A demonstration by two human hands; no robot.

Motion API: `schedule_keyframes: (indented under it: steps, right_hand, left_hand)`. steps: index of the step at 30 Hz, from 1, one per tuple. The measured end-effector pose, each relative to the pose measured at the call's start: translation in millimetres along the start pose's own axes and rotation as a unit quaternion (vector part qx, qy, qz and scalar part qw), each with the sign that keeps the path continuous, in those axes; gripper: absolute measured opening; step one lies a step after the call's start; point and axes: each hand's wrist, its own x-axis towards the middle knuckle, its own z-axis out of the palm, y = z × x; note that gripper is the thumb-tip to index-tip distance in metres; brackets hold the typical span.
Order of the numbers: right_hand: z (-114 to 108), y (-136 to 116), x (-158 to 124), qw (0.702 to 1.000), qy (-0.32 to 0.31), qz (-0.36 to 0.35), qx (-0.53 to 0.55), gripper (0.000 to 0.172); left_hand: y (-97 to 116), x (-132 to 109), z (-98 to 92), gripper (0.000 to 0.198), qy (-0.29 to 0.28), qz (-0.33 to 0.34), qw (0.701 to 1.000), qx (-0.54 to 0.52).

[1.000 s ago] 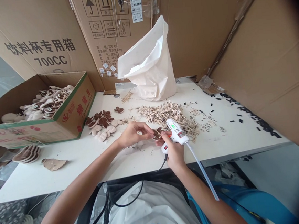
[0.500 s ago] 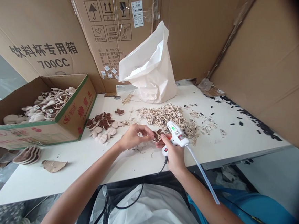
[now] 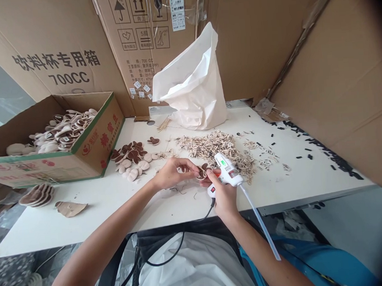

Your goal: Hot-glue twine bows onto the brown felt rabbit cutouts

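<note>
My left hand [image 3: 173, 173] pinches a small brown-and-cream shaped piece [image 3: 201, 172] between thumb and fingertips. My right hand [image 3: 223, 194] grips a white hot glue gun [image 3: 227, 171], its nozzle pointing left, right beside that piece. A long translucent glue stick [image 3: 260, 223] trails from the back of the gun towards my lap, and a black cord [image 3: 173, 255] hangs from its handle. The fingers of my right hand nearly touch the piece, and my hands hide part of it.
A white table [image 3: 97, 207] holds a heap of pale wood slivers [image 3: 214, 147], rounded brown and cream pieces [image 3: 129, 162], and scattered black bits [image 3: 311, 155]. Behind stand a white paper sack [image 3: 191, 88] and a cardboard box [image 3: 52, 165] full of similar pieces.
Both hands stay nearly in place, still holding the small piece and the glue gun. The whole view has shifted slightly.
</note>
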Motion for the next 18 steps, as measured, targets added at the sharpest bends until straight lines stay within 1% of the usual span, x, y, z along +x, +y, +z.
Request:
schedule_keyframes:
  steps: [12,18]
  right_hand:
    - [2.7,-4.8,-3.1,1.0,0.001,-0.002,-0.006,0.036]
    - [2.6,-4.1,-2.9,1.0,0.002,-0.002,-0.007,0.038]
  left_hand:
    - [1.8,0.5,-0.3,0.021,-0.022,-0.011,1.0,-0.007]
    - [2.3,0.3,-0.5,0.021,-0.022,-0.015,1.0,-0.015]
